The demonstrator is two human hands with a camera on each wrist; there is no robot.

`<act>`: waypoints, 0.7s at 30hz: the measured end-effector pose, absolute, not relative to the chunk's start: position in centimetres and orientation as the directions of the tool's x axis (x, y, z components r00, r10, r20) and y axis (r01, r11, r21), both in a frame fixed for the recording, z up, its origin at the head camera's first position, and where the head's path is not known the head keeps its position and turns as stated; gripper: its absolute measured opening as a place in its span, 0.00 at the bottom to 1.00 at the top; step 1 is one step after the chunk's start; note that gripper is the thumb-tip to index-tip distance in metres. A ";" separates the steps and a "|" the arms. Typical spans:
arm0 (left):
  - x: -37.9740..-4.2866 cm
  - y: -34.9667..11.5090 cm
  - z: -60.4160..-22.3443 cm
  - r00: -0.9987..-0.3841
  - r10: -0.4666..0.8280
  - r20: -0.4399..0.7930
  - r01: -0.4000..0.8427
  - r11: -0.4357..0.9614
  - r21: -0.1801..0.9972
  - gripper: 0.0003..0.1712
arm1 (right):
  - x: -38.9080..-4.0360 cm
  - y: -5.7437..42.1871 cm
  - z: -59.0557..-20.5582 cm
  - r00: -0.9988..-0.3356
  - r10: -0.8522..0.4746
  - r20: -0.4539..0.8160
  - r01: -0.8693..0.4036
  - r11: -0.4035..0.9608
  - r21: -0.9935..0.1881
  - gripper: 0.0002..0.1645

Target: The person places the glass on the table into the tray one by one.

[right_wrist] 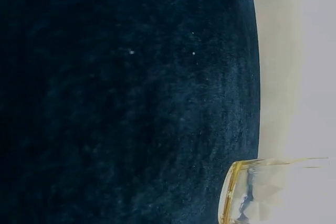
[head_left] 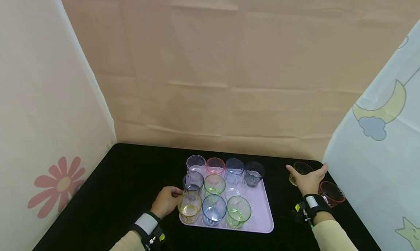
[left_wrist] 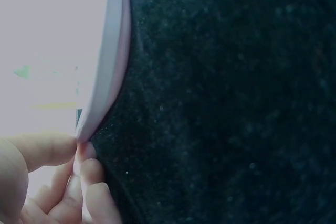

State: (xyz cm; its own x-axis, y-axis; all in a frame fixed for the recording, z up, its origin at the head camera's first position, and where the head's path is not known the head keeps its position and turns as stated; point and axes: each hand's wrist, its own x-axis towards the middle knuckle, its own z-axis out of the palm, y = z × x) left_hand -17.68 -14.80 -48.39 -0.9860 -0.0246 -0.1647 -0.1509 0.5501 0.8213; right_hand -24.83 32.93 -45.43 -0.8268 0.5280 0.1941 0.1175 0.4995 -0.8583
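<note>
At the near-left part of a pale pink tray [head_left: 259,221], my left hand [head_left: 166,201] pinches the tray's rim [left_wrist: 107,72] between thumb and fingers, beside a yellow-tinted glass [head_left: 189,211]. My right hand [head_left: 309,180] is at the far right of the table, thumb and fingers spread wide at the near side of another yellow glass [head_left: 302,167]. That yellow glass [right_wrist: 233,198] also shows at the lower right of the right wrist view, where no fingers appear. Next to my right wrist stands a red-rimmed glass [head_left: 333,194], partly hidden by it.
Several tinted glasses stand in rows on the tray, among them a blue glass [head_left: 214,211], a green glass [head_left: 238,212] and a dark grey glass [head_left: 254,174]. A black cloth [head_left: 141,170] covers the table. Brown paper [head_left: 210,79] stands behind, with patterned sheets at both sides.
</note>
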 end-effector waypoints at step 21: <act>-17.8 -14.8 -48.2 -0.982 -0.021 -0.190 -0.170 0.545 0.821 0.12 | -25.6 33.2 -46.7 -0.807 0.590 0.025 0.207 0.323 -0.923 0.78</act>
State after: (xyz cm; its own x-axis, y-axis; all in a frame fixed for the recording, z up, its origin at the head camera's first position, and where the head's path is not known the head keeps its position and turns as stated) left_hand -17.77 -14.75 -48.23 -0.9817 -0.0206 -0.1895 -0.1699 0.5453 0.8208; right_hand -25.63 33.17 -46.72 -0.8072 0.5897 0.0253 0.2071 0.3232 -0.9234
